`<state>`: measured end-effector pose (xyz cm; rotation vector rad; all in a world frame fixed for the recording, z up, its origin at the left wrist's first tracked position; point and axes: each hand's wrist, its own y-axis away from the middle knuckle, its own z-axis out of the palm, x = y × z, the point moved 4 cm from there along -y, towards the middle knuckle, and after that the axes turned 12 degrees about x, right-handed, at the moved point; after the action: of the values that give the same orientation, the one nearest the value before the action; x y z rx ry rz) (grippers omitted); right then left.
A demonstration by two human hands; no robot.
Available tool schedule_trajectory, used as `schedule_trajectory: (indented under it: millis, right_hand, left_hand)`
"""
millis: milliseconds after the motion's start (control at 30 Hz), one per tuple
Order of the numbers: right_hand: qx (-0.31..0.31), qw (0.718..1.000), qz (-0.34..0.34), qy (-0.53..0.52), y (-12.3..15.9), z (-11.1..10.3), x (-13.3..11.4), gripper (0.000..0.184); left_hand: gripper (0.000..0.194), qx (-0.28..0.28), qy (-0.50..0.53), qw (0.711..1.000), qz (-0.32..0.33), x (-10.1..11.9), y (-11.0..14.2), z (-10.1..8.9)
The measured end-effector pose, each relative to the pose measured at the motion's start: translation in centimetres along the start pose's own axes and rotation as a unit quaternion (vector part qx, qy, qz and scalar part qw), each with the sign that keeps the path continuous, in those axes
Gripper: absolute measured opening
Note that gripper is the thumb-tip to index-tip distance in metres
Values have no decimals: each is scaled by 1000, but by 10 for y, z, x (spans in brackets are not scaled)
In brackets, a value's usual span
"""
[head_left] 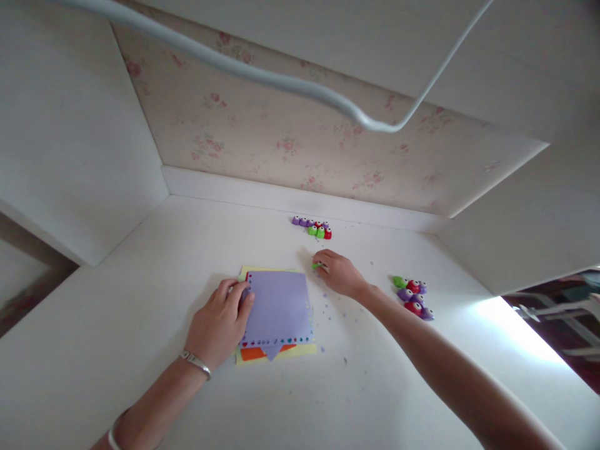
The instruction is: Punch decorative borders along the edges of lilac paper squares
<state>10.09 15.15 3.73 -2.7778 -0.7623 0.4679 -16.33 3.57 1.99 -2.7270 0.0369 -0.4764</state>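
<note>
A purple sheet of paper (pixel 278 306) with small cut-out shapes along its left and bottom edges lies on a stack of yellow and orange paper. My left hand (pixel 220 319) is closed over the sheet's left edge, thumb on top. Just right of the sheet's upper corner, my right hand (pixel 338 272) has its fingers closed around a small green craft punch (pixel 317 265), mostly hidden by them. Tiny punched paper bits (pixel 329 319) lie scattered below this hand.
Several purple, red and green craft punches (pixel 320 232) line up near the back wall. Another cluster of punches (pixel 414 300) sits to the right. A white cable (pixel 262 75) hangs across the top of the view. White panels flank the white tabletop (pixel 187 237).
</note>
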Motion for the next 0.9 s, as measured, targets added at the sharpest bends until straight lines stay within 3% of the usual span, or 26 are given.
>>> schedule_trajectory:
  millis: [200,467,733,900]
  right_hand:
    - [22,1000,-10,16,-45,19,5,32]
    - [74,994,25,79,-97,36,25,32]
    - [84,988,49,122,-111,35,36,27]
    - [92,988,34,119,-104,28,27,28]
  left_hand:
    - [31,1,8,1000,-3,-1,1,1]
    - [32,-9,12,1000,-15,-1,0,2]
    - [31,-10,8,1000,-12,-2,1,2]
    - [31,-5,8,1000,-6,-2,2,2]
